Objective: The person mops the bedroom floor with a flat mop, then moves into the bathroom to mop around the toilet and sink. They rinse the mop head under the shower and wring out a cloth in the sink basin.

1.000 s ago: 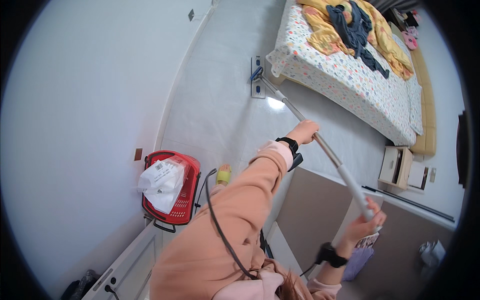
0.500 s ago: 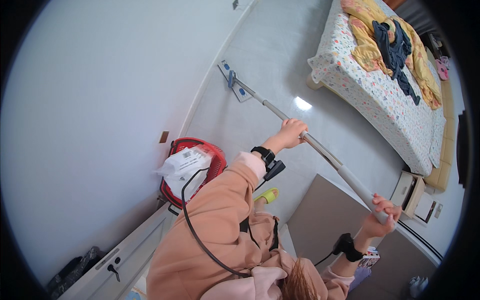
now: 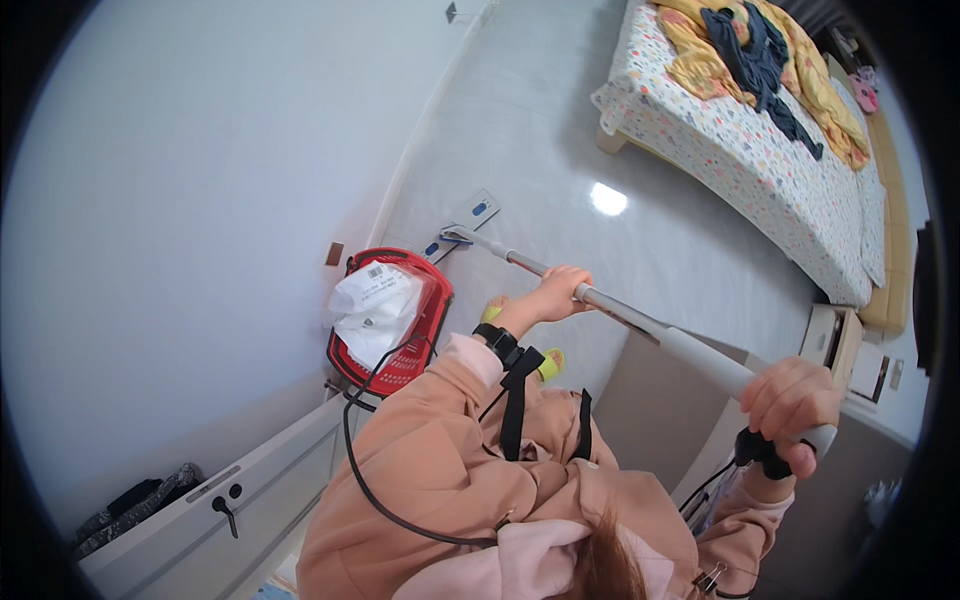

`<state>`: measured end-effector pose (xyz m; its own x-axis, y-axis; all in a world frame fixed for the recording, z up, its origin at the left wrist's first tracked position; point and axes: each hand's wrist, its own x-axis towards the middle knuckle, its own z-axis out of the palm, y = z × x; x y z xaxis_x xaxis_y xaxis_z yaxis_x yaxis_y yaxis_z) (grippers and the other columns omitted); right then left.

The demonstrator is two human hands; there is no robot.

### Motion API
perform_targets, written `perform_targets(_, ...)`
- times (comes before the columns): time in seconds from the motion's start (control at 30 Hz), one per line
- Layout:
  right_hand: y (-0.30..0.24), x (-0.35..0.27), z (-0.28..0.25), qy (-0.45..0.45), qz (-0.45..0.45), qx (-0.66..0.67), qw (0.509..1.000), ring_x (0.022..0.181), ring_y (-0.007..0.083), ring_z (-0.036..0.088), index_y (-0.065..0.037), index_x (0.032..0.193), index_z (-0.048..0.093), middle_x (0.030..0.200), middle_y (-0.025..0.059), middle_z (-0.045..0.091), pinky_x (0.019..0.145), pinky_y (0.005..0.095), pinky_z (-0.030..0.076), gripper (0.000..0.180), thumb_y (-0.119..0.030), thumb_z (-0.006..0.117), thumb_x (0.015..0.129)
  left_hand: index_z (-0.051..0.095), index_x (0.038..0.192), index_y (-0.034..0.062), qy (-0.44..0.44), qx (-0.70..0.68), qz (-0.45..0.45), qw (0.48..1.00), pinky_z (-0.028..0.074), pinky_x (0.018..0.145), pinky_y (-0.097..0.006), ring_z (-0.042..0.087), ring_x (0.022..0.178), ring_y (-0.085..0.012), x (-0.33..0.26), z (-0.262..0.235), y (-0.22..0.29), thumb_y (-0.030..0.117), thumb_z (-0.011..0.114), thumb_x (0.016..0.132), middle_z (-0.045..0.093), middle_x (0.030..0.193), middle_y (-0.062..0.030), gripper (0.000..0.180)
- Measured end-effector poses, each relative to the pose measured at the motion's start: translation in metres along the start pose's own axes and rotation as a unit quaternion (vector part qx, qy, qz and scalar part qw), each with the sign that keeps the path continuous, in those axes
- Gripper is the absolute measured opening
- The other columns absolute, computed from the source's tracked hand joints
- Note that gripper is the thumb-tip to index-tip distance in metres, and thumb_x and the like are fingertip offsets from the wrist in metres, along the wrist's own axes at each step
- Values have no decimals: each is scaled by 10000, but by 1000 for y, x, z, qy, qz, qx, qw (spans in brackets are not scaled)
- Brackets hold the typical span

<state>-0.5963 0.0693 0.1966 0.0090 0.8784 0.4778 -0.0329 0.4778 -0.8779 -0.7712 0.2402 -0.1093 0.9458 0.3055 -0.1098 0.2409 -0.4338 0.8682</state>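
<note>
A flat mop with a long grey and white pole (image 3: 622, 312) slants across the view. My left hand (image 3: 562, 295) is closed around the middle of the pole. Toward its upper end, my right hand (image 3: 790, 400) wraps the thick white grip, whose tip sticks out beyond the fingers. The flat mop head (image 3: 476, 211), pale with blue parts, rests on the grey floor near the wall. Its near end lies close to a red basket (image 3: 437, 318); I cannot tell if they touch.
In the basket is a white plastic package (image 3: 376, 308). A bed (image 3: 725, 150) with rumpled yellow bedding and dark clothing stands at the far right, a bedside cabinet (image 3: 838, 345) by it. A white door (image 3: 190, 545) is at lower left. Yellow-green slippers (image 3: 550, 364) are on my feet.
The mop head has come nearer, toward the basket, and turned to a different angle. My right hand has moved right and nearer, while my left hand has shifted slightly left and nearer.
</note>
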Motion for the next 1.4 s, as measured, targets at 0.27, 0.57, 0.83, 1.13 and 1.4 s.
perform_targets(0.27,-138,-69,1,-71,48,-17,996,410,154,537,-78,544,453,489,44,525,487,270,506,313,-159,691,730,524,899,94,-182,-120,162,962,400,791,-392,526,916,-313,17,117,103,304,728,721,578,907,-94,343)
perform_targets(0.57,-211,-129,85,88,60,-178,978,508,142,593,-87,668,538,578,33,601,547,244,522,225,-169,736,734,550,869,95,-340,-120,263,895,454,663,-404,585,796,-327,31,126,162,297,733,711,613,802,-125,315)
perform_targets(0.83,-50,-141,117,385,180,-346,836,650,200,549,-69,711,486,683,65,542,596,366,495,250,-247,661,725,581,894,86,-110,16,293,950,459,764,-404,559,881,-330,147,145,53,177,718,669,597,890,-123,279)
perform_targets(1.13,4,-162,160,329,78,-343,876,492,223,520,-48,628,425,541,51,493,545,351,468,406,-366,602,808,605,962,107,-154,131,195,960,434,883,-382,498,1038,-308,90,165,13,129,655,719,580,1030,-111,249)
perform_targets(1.4,-149,-266,314,451,68,-329,827,503,197,524,-66,801,466,555,45,517,598,378,441,317,-378,520,811,654,856,152,-298,163,246,908,443,811,-407,556,947,-286,-133,215,109,385,659,693,639,889,-73,284)
